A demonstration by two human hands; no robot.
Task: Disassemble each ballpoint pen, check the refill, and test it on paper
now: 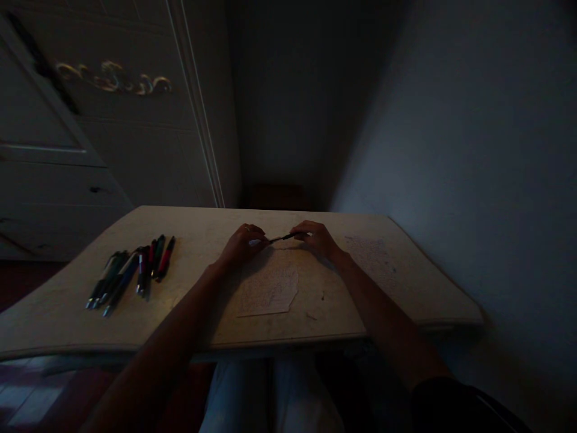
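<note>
My left hand (242,245) and my right hand (317,238) meet over the far middle of the table, each with its fingers pinched. Between them runs a slim dark pen (285,237), thinner toward the left hand. Each hand grips one end of it, and the fingers hide both ends. In the dim light I cannot tell whether it is in one piece or in two. Just nearer to me lies a sheet of paper (269,291) with torn edges, covered in scribbles.
Several pens (119,279) lie in a loose group on the left of the pale table (198,328). Faint scribbles (372,255) show on the right, and small scraps (311,316) near the front. A wall (473,150) stands at right, a cabinet (148,150) behind on the left.
</note>
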